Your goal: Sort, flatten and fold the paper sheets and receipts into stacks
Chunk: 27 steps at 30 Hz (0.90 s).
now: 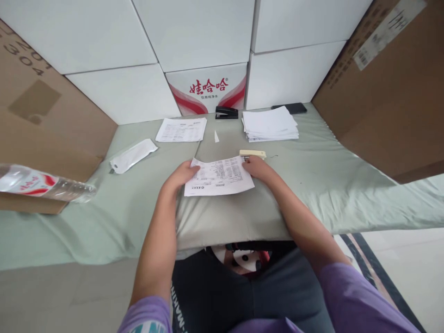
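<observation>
A printed sheet of paper [219,178] is held between my hands near the front of the cloth-covered table, its print upside down to me. My left hand [182,175] pinches its left edge, thumb on top. At its upper right corner my right hand [255,166] has hold of the paper, with the fingertips partly hidden. Just beyond that hand lies a cream-coloured stapler [252,153]. Whether the paper is one sheet or more, I cannot tell.
Farther back are a printed stack [181,129], a black stapler [226,113], a paper scrap [216,137], a thicker paper stack [270,124] and a black phone [290,108]. At left lie a white packet [133,156] and a water bottle [45,183]. Cardboard boxes [388,97] flank the table; white boxes [208,34] line the back.
</observation>
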Tool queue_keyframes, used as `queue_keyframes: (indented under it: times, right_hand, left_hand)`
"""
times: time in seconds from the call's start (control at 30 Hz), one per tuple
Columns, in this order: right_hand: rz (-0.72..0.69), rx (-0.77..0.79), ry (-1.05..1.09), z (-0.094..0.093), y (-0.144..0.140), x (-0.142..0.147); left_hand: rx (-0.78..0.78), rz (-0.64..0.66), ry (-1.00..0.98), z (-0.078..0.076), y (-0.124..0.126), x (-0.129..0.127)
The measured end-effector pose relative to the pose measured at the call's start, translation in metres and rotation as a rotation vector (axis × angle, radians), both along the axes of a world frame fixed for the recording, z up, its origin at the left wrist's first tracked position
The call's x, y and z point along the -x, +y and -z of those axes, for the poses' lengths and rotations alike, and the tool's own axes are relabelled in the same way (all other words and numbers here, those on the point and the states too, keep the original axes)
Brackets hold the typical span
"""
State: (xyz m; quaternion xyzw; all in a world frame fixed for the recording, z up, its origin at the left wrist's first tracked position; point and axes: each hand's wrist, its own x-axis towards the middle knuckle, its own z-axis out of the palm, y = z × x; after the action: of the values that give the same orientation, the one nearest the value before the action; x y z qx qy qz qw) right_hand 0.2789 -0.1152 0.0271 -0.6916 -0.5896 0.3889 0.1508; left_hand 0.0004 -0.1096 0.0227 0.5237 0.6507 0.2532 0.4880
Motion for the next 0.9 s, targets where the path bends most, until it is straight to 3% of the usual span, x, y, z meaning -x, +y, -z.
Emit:
queue_keyframes:
  times: [0.13,0.23,0.43,0.53,0.6,0.67,0.77,0.9]
  right_hand:
    - [-0.036,-0.118,-0.178,0.009,0.002,0.003]
    - [-0.021,-0.145,-0.221,0.004,-0.004,0.002]
    - [0.090,-0.273,-0.181,-0.044,-0.023,-0.010]
    - [0.152,-0.475,-0.231,-0.064,-0.009,-0.012]
    - [0.152,-0.555,-0.286,-0.067,0.012,-0.007]
    - [0.152,-0.579,-0.328,-0.061,0.037,0.002]
    - [0.128,-0.532,-0.348,-0.035,0.068,0.016]
    - [0.099,-0.544,-0.399,0.002,0.085,0.025]
  left_hand:
    - [-0.080,0.006,-0.039,0.010,0.005,0.003]
    - [-0.133,0.020,-0.024,0.017,0.007,0.002]
    - [-0.123,0.039,0.093,0.014,0.004,-0.007]
    - [-0.114,0.061,0.101,0.015,0.004,-0.007]
    - [-0.102,0.074,0.094,0.016,0.005,-0.006]
    - [-0.089,0.080,0.073,0.018,0.005,-0.006]
    - [-0.059,0.076,0.008,0.016,0.003,-0.009]
    - [-0.002,0.068,-0.018,0.006,-0.005,-0.013]
